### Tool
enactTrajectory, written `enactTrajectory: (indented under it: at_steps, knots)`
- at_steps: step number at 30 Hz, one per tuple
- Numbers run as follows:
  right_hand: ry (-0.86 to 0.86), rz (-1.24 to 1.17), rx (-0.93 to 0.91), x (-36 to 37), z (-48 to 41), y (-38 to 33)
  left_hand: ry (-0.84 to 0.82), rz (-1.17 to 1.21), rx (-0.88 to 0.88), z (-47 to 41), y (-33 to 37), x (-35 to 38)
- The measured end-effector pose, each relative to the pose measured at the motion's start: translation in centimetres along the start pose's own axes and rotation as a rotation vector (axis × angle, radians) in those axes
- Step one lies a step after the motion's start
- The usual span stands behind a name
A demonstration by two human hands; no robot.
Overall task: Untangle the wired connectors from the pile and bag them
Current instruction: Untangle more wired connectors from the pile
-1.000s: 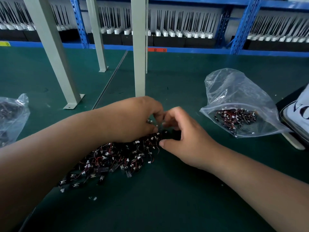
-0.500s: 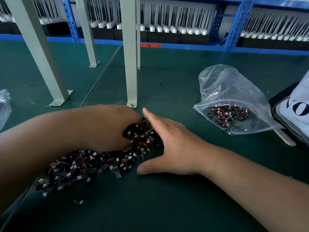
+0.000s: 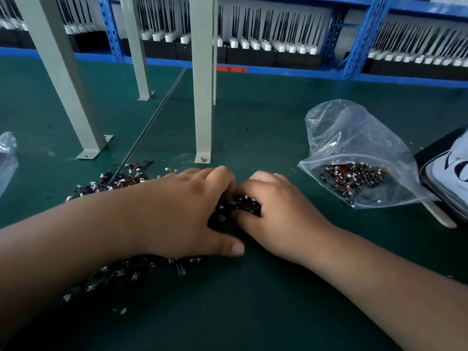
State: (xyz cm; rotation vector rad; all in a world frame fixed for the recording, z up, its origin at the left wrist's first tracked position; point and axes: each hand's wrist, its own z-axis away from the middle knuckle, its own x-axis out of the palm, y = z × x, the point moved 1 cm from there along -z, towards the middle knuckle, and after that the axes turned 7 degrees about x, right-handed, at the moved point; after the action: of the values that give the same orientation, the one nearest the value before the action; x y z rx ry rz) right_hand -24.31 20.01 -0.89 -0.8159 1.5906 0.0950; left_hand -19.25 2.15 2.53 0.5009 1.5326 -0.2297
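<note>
A: Nearest ground?

B: Dark green bench mat (image 3: 253, 312). On it lies a tangled pile of thin black-and-red wired connectors with white plugs (image 3: 126, 272). It spreads in front of the pale grey steel post (image 3: 203, 97) and to its left, and much of it is under the left forearm.

A: Hands?

B: Both just in front of the post's bolted foot. The left hand (image 3: 187, 211) lies over the pile, fingers curled down onto a dark clump of connectors (image 3: 240, 205), thumb flat on the mat. The right hand (image 3: 276, 214) meets it from the right — fingers bent into the same clump, gripping it.

A: Bag?

B: Clear plastic zip bag (image 3: 354, 138), right of the post and well apart from the hands. It lies on the mat with its upper part puffed up and a small heap of bagged connectors (image 3: 352, 178) inside.

A: Further out?

B: Far left of the post, the corner of another clear bag (image 3: 7, 158). Behind the post — blue steel racking (image 3: 364, 39) holding rows of black antennas on white bases (image 3: 253, 44).
</note>
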Motion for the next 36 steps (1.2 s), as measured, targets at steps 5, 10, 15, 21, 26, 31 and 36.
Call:
enactTrajectory:
  at_steps: [5, 10, 15, 21, 26, 31, 36]
  knots:
    - [0.083, 0.091, 0.092, -0.6, -0.5, 1.6, -0.044, -0.318, -0.012, 0.0, -0.9, 0.7]
    - [0.158, 0.159, 0.232, -1.3, -0.8, 3.0, -0.089, -0.472, -0.07, 0.0, -3.2, -0.1]
    - [0.19, 0.151, 0.347, -1.4, -1.0, 3.4, -0.164, -0.512, -0.154, 0.0, -4.5, -1.1]
    - [0.19, 0.052, 0.347, -1.8, -0.8, 2.8, -0.038, -0.219, -0.063, -0.3, -1.8, -0.5]
    - [0.09, 0.028, 0.197, -1.5, -0.1, 1.9, -0.104, -0.304, -0.039, -0.9, -0.5, 1.7]
    - [-0.052, 0.208, 0.076, -0.8, -0.1, 1.4, -0.009, -0.363, -0.024, -1.2, -0.7, 2.0]
    - [-0.019, 0.076, 0.011, -1.1, -0.7, 1.9, 0.171, -0.466, 0.005, -1.3, -1.3, 2.2]
